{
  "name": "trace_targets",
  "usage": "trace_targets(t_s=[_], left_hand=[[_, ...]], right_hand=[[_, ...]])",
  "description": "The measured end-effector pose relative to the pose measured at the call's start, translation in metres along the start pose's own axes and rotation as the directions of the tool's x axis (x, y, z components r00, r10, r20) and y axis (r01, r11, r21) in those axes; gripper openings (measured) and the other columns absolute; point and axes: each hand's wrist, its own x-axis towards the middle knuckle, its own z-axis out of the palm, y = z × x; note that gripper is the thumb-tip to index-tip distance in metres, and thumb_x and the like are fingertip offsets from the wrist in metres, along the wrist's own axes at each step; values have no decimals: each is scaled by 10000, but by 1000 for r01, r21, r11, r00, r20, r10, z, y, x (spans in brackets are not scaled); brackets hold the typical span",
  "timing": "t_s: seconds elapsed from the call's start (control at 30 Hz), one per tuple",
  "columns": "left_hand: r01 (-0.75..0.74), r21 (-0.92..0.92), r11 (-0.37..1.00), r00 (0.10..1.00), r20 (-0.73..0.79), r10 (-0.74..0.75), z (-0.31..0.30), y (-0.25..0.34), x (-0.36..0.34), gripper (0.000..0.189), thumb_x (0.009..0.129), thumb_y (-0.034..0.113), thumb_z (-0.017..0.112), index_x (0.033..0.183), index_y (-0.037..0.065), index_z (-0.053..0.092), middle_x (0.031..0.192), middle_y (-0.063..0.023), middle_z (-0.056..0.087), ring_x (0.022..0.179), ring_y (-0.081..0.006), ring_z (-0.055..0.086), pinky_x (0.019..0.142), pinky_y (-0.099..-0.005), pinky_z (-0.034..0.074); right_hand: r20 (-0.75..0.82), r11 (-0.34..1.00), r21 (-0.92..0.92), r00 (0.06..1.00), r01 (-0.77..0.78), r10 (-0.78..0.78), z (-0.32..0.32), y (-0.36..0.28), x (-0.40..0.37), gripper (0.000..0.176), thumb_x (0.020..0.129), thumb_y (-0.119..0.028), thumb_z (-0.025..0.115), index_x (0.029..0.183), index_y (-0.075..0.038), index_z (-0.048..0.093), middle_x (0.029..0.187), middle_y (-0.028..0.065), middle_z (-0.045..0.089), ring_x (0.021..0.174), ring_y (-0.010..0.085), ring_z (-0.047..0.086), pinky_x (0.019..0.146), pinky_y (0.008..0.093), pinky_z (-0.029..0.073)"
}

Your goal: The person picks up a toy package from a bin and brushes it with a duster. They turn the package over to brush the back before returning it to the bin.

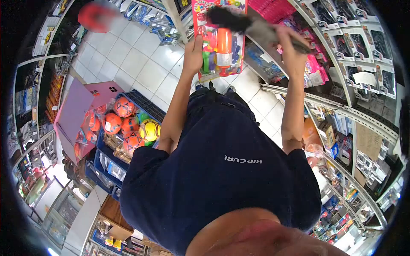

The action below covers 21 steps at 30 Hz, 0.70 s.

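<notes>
A colourful balloon package hangs upright in front of me, with an orange tube at its middle. My left hand grips its left edge, thumb on the front. In my right hand is the grey handle of a brush, its fingers wrapped round it. The brush's dark bristles lie over the upper part of the package and are blurred. Whether the bristles touch the package is unclear.
Blue crates with orange balls and a yellow ball stand at the left beside a pink box. Shelves of boxed toys line the right. White tiled floor runs between the shelves. A red blurred thing is at the upper left.
</notes>
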Motion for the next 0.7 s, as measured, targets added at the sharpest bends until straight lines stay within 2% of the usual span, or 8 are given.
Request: trace_targets(t_s=[0.03, 0.1, 0.17, 0.3, 0.47, 0.57, 0.6, 0.7], left_hand=[[-2, 6, 1000, 1000, 2, 2, -3, 2, -2, 421, 948, 314, 329, 946, -23, 581, 859, -55, 614, 758, -101, 550, 698, -248, 437], [-1, -154, 988, 1000, 3, 1, -7, 9, -10, 410, 947, 307, 334, 947, -24, 577, 883, -65, 609, 780, -115, 563, 710, -260, 447], [12, -242, 970, 1000, -18, -17, -6, 14, -14, 388, 944, 308, 349, 926, -10, 571, 832, -40, 594, 733, -96, 541, 670, -248, 436], [156, -443, 883, 988, 88, -130, -18, 3, -16, 365, 937, 310, 373, 923, 1, 566, 832, -25, 591, 723, -75, 531, 651, -231, 431], [215, -440, 872, 977, 102, -189, -38, -6, -20, 383, 928, 319, 392, 949, -18, 572, 873, -44, 611, 737, -89, 567, 653, -239, 456], [229, -420, 878, 973, 72, -219, -48, -7, -20, 375, 929, 314, 383, 1007, -18, 539, 918, -83, 615, 763, -141, 605, 686, -272, 495], [240, -416, 877, 970, 60, -237, -52, -5, -19, 380, 928, 319, 383, 1030, -18, 526, 947, -96, 608, 788, -151, 607, 697, -273, 497], [202, -553, 808, 970, 0, -242, -57, 3, -19, 393, 927, 327, 381, 1053, -23, 510, 973, -104, 601, 797, -155, 608, 699, -280, 499]], right_hand=[[-4, 1000, 5, 1000, 0, 0, 3, 4, 4, 157, 850, -113, 547, 902, 10, 629, 680, 13, 566, 556, 62, 499, 523, 190, 392], [-320, 969, -30, 917, 244, -240, 4, 23, 20, 187, 867, -147, 533, 927, 7, 619, 663, 19, 563, 564, 70, 517, 507, 193, 400], [-275, 967, -11, 929, 253, -246, 7, 43, 20, 218, 885, -175, 506, 951, 4, 611, 692, 29, 573, 574, 80, 536, 513, 200, 429], [133, 845, 470, 967, -255, 218, 42, 73, 0, 283, 857, -242, 546, 1014, -10, 591, 740, 72, 567, 592, 127, 576, 533, 245, 509], [189, 766, 518, 924, -381, 331, 83, 87, -13, 228, 823, -179, 599, 973, -8, 591, 730, 63, 559, 586, 119, 563, 516, 235, 491], [8, 898, 416, 989, -140, 151, 99, 106, -12, 208, 816, -167, 610, 957, -17, 587, 700, 34, 551, 567, 103, 562, 505, 225, 472], [-113, 974, 224, 993, -12, 39, 101, 113, -10, 182, 814, -163, 614, 924, -20, 596, 662, 13, 549, 541, 83, 536, 489, 200, 435], [-172, 987, 137, 980, -81, 104, 104, 127, -14, 195, 811, -170, 621, 950, -38, 587, 728, 8, 565, 582, 76, 525, 515, 198, 421]])
